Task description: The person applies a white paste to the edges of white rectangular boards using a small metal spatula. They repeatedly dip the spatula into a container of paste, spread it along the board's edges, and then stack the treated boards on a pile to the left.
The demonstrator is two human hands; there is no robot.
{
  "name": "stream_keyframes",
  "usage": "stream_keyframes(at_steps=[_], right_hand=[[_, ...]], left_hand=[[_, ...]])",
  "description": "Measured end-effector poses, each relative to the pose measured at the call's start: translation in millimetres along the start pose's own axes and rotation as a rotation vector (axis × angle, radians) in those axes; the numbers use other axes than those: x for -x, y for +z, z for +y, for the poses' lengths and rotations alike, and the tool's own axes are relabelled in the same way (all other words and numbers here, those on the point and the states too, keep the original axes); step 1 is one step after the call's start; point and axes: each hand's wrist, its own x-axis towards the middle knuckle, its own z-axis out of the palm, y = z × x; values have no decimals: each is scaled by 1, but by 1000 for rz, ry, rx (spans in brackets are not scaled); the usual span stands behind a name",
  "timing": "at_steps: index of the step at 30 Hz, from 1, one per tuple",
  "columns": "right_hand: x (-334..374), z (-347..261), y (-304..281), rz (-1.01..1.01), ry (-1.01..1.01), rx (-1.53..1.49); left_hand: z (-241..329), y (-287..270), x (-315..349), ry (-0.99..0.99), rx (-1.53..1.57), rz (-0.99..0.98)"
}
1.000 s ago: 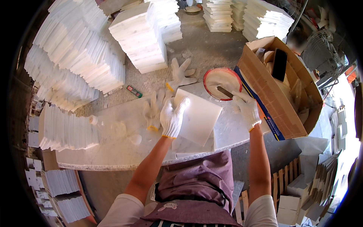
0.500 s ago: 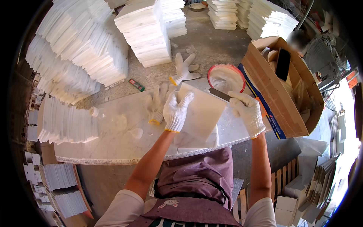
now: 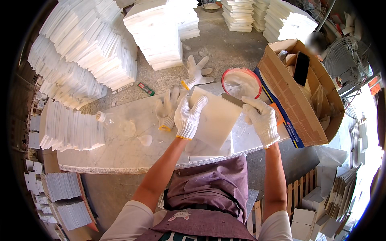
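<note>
A white marble-look tile (image 3: 217, 120) is held tilted over the worktable (image 3: 120, 144), its lower part above other tile pieces. My gloved left hand (image 3: 189, 117) grips it along its left edge, thumb lying over the face. My gloved right hand (image 3: 261, 120) is closed on a flat grey scraper-like blade (image 3: 232, 99), which lies against the tile's upper right edge; its handle end is hidden in the fingers. Just beyond stands a red-rimmed bowl (image 3: 257, 70) with whitish material inside.
Spare white gloves (image 3: 165, 110) lie left of the tile and beyond it. Tall tile stacks (image 3: 155, 40) stand at the back and left. A cardboard box (image 3: 289, 116) with a phone (image 3: 301, 68) on it is at right. A clear bottle (image 3: 116, 123) and a small green-red tool (image 3: 145, 89) lie left.
The blade in my right hand has turned slightly and shifted along the tile's upper right edge. My right hand has moved a little left. The left hand and tile hardly moved.
</note>
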Motion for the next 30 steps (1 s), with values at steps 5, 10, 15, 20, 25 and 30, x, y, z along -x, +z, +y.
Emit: stream_keyframes(at_steps=[5,10,15,20,25,30], right_hand=[[3,0,0,24,-24,19],[3,2,2,36,-21,53],[3,3,2,47,-32,92],[4,1,4,52,-45,90],[5,1,3,64,-53,113],[6,3,4,67,-64,130]], left_hand=[[7,1,3,57,-79,58],[2,0,1,102,-104,61],[7,0,2,93,-70,58],[4,1,1,83,-65,59],[3,1,1,72,-97,58],[5,2,1,54,-104,60]])
